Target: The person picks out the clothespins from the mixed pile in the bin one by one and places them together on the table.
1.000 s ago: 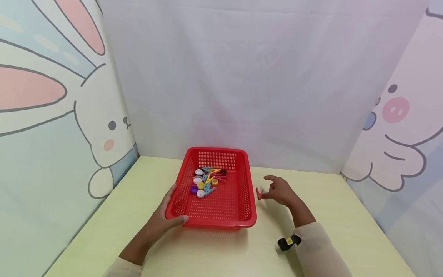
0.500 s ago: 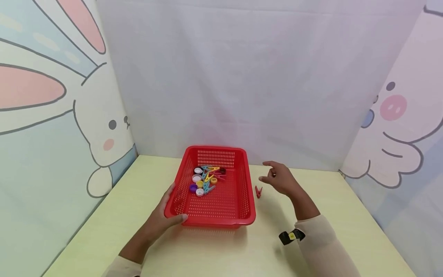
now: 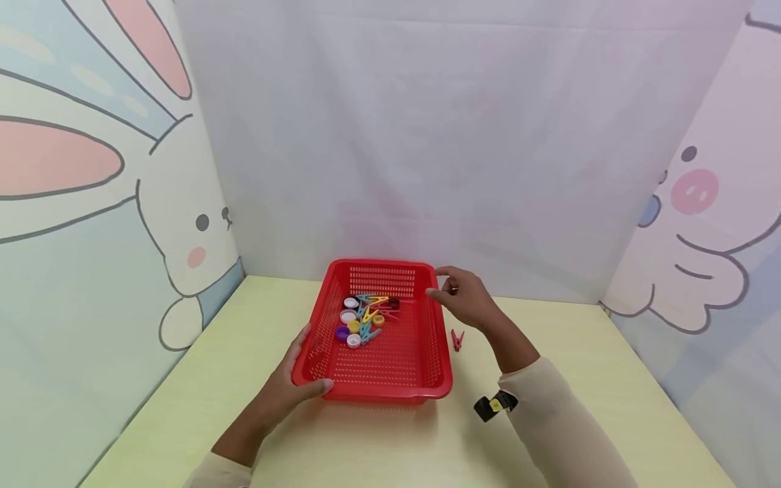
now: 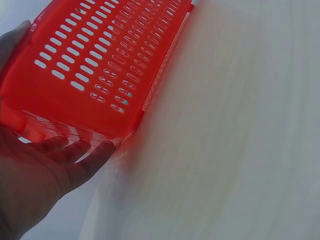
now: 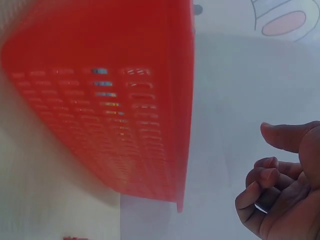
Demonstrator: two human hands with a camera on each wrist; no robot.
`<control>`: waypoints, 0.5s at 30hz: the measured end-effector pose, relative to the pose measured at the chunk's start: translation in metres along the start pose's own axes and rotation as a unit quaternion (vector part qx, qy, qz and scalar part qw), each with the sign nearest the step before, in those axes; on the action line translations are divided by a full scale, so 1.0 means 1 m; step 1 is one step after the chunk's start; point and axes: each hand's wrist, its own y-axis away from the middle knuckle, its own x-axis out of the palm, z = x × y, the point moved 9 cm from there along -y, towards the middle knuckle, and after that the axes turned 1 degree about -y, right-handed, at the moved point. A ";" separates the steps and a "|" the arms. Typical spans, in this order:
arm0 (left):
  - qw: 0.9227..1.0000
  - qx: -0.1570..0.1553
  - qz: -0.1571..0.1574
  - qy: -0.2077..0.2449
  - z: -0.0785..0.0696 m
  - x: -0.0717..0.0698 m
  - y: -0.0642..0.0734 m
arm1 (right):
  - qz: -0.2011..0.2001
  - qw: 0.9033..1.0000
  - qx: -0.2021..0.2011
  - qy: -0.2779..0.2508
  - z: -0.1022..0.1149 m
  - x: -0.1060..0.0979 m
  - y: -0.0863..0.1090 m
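A red perforated plastic basket (image 3: 390,392) is in the middle of the head view, several clothespins (image 3: 369,316) and bottle caps (image 3: 342,333) lying together inside. My left hand (image 3: 284,386) grips its near left corner, thumb over the rim and fingers along the outside wall. In the left wrist view, the fingertips (image 4: 102,149) press that red wall from below. My right hand (image 3: 466,297) is at the far right rim, holding nothing; its thumb and index finger stand apart, the other fingers loosely curled. A red clothespin (image 3: 457,340) lies on the table just right of the basket.
The pale yellow table (image 3: 586,379) extends on both sides of the basket. A white cloth backdrop (image 3: 427,135) rises behind it, with cartoon-printed panels (image 3: 183,285) at left and right. A black strap with a yellow piece (image 3: 495,405) is on the right wrist.
The right hand has left the red clothespin on the table and moved up and left to the basket's far right rim. The left hand keeps its grip on the corner.
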 end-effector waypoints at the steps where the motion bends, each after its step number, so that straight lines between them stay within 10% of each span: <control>1: 1.000 -0.001 -0.001 -0.001 0.000 -0.001 0.000 | 0.007 1.000 -0.001 -0.003 0.003 0.003 -0.003; 15: 1.000 -0.003 -0.003 -0.006 -0.003 0.000 0.002 | 0.087 0.995 -0.015 -0.048 0.018 0.046 -0.032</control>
